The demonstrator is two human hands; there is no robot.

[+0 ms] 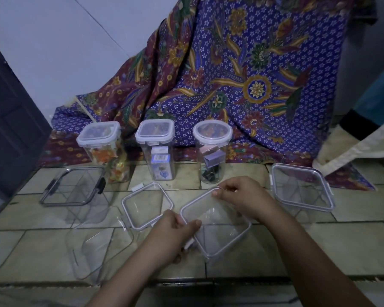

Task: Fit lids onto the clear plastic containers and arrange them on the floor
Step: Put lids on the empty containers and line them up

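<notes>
Three tall lidded jars [159, 149] at far edge of floor [31, 251]; label unreadable. Left hand [177, 227] and right hand [242, 196] pinch rim of one lid [222, 220].

I see three tall jars: the left jar [101, 149], the middle jar [156, 151] and the right jar [212, 151]. Five low clear boxes, I think, for they are hard to see: the black-clip box [73, 187], the small box [146, 206], the held box [222, 229], the right box [302, 189] and the bare box [98, 251]. Two hands: left hand [175, 228], right hand [242, 196]. One flowery cloth [253, 74].
</notes>
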